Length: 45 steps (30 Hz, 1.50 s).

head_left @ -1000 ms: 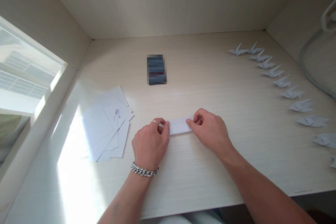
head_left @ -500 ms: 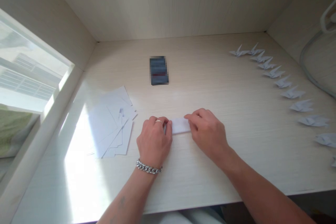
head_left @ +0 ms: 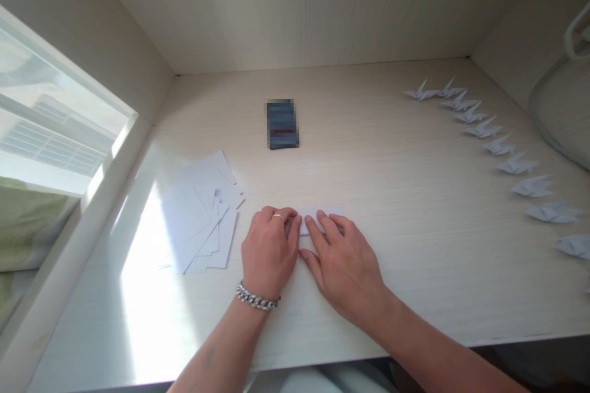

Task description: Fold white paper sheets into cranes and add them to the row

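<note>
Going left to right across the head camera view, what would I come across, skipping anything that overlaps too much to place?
Window, loose white paper sheets, left hand, right hand, row of folded paper cranes.

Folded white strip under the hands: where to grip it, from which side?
Probably pinch the folded strip at its far edge, toward the right end, coming from the far side. It lies flat on the desk with that edge exposed; the left hand covers its left end and the right hand has its fingers across it from the near side.
</note>
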### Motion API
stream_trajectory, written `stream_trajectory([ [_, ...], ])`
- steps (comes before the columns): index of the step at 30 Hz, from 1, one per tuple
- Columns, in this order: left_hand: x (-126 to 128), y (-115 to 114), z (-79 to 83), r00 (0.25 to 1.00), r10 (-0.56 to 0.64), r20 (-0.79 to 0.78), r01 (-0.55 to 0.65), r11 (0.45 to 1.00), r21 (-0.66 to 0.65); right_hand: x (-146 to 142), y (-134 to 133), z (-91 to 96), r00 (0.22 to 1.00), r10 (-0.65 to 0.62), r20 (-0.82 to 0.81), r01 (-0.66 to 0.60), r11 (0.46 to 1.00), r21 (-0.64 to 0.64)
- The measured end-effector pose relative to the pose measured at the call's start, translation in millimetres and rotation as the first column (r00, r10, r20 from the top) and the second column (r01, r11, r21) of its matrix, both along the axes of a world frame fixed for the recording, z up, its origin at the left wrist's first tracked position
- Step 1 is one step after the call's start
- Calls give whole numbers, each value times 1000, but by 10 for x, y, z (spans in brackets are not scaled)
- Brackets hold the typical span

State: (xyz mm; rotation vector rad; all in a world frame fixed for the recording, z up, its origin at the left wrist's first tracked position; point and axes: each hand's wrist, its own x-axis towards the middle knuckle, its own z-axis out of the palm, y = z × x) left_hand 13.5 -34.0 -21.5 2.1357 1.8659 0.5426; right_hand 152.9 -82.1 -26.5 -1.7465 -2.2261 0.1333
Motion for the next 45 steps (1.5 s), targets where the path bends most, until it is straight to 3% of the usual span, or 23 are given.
stream_trajectory([
  [7,-137,-194,-29,976,-190,111,160,958,238,3,-7,-25,1000,9,18,-9,1000,17],
  [14,-96,-293,-30,936,-351,-41,352,922,159,8,2,-35,1000,21,17,-22,1000,22],
  [18,-119,-329,-12,925,-349,-150,364,926,94,1,5,-34,1000,16,11,-15,1000,-12],
  [24,-135,-321,55,900,-396,-181,405,914,14,149,-42,-52,1000,6,27,-5,999,-52],
  [29,-93,-386,80,902,-338,-270,355,935,15,325,-115,-54,995,-53,90,62,993,-99],
  [33,-73,-413,53,889,-340,-308,365,931,27,161,-202,-31,988,-137,71,140,989,-38],
  [38,-103,-430,15,872,-362,-328,389,921,18,-102,-298,-62,997,8,-80,-11,999,-39],
  [45,-334,-526,69,865,-322,-384,355,935,16,-91,-326,-67,999,-15,-50,13,998,-56],
])
